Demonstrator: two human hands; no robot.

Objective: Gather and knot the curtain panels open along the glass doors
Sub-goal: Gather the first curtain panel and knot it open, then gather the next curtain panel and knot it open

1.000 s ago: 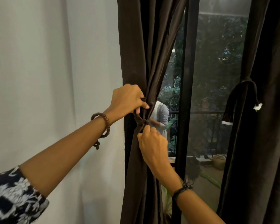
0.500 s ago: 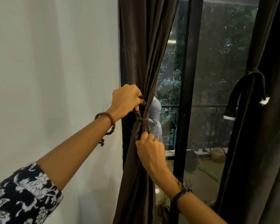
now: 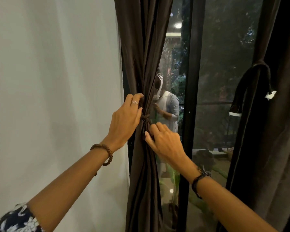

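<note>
Curtain panel, dark brown, hangs gathered against the white wall, cinched by a tie at mid-height. Left hand curls its fingers round the bunched folds just above the tie; right hand pinches the fabric below (fingertips partly hidden). Another knotted panel hangs at right of the glass door.
</note>
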